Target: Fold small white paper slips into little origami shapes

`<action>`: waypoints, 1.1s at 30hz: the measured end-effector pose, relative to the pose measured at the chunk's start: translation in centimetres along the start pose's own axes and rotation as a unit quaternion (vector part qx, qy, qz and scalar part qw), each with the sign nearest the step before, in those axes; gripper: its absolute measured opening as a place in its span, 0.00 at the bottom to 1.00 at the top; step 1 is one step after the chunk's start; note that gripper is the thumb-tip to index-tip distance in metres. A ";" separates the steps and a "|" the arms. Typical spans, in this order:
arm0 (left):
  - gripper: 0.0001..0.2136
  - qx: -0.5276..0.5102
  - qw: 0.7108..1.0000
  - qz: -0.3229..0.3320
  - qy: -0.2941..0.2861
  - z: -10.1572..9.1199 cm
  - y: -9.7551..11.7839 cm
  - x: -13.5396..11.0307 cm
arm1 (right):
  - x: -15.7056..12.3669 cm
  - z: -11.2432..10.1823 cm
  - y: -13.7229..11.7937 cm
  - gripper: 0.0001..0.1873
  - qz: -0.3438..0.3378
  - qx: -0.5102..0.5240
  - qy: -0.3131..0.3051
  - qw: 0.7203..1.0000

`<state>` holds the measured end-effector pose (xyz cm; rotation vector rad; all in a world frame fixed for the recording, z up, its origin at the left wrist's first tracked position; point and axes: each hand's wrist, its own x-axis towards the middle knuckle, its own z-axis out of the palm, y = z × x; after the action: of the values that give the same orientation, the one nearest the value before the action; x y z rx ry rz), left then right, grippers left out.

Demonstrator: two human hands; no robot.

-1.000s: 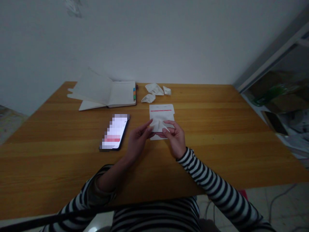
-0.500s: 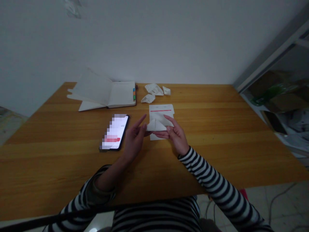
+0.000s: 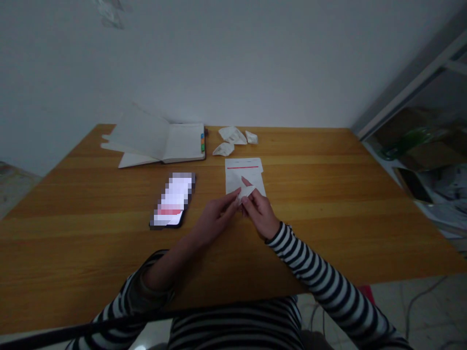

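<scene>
A small folded piece of white paper is pinched between my two hands above the table. My left hand closes its fingertips on the paper's left corner. From the other side, my right hand grips it with the thumb on top, one finger sticking out beyond it. Just behind and below lies a white sheet with a red line, its near part hidden by my hands and the folded paper. Left of my left hand, a phone lies with its screen lit.
An open notebook with coloured tabs lies at the back left of the wooden table. Several crumpled white papers sit by the wall. Beyond the table's right side are a shelf with boxes and a dark flat device.
My hands have come closer together, the left moving right. The folded paper, wider and flatter before, now shows as a smaller, tilted shape between my fingers.
</scene>
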<state>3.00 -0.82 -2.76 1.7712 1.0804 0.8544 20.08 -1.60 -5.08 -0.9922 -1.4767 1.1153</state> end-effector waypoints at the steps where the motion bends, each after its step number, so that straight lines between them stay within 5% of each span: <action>1: 0.22 0.012 1.000 0.003 -0.012 -0.1 0.1 0.0 | 0.0 -0.2 0.0 0.28 -0.007 -0.019 -0.004 1.000; 6: 0.24 0.098 0.995 0.018 -0.018 -0.3 -0.2 0.1 | -0.1 -0.3 -0.3 0.28 -0.032 -0.078 -0.024 0.996; 16: 0.27 0.017 0.997 0.033 -0.061 -0.1 0.5 0.0 | -0.1 -0.2 -0.5 0.29 -0.011 -0.062 -0.028 0.998; 21: 0.23 0.043 0.999 0.008 0.005 0.4 -0.3 -0.2 | -0.3 -0.1 -0.9 0.29 -0.051 -0.125 -0.021 0.991; 25: 0.18 -0.143 0.988 -0.029 0.053 0.7 -0.3 -0.2 | -0.4 -0.1 -0.6 0.24 -0.090 -0.093 0.042 0.991; 29: 0.17 -0.362 0.928 -0.082 0.019 0.3 0.0 0.0 | 0.0 -0.7 -0.8 0.16 -0.096 -0.021 0.053 0.994; 33: 0.16 -0.310 0.944 -0.091 0.065 0.0 0.5 0.1 | 0.2 -1.0 -1.2 0.11 -0.091 -0.006 0.011 0.996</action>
<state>3.25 -0.83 -2.32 1.0882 0.9058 1.0631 21.00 -1.55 -3.76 -0.8555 -1.5247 0.9625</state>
